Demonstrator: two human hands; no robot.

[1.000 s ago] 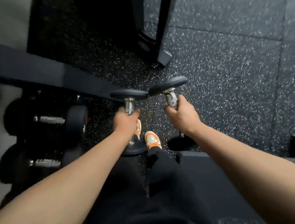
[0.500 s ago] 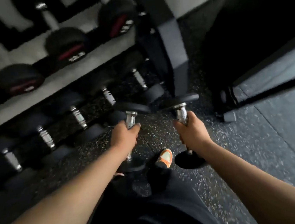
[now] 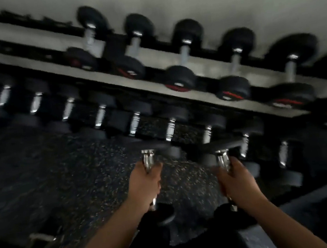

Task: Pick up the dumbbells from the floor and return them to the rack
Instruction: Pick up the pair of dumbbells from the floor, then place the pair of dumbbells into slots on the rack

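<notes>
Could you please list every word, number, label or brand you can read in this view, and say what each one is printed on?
No text can be read in this view.
Upper-shelf dumbbells: red and white markings on the end caps, too blurred to read.
Lower-shelf dumbbells: no markings visible.
Dumbbell in the left hand and dumbbell in the right hand: no print visible on either.

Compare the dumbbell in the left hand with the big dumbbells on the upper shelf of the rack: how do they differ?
The dumbbell in the left hand is off the rack, clasped by the left hand; the upper-shelf dumbbells rest on the rack. Its heads look thin and flat; theirs are thick and rounded. Theirs carry red markings; none shows on the held one. Both have black heads and shiny metal handles.
</notes>
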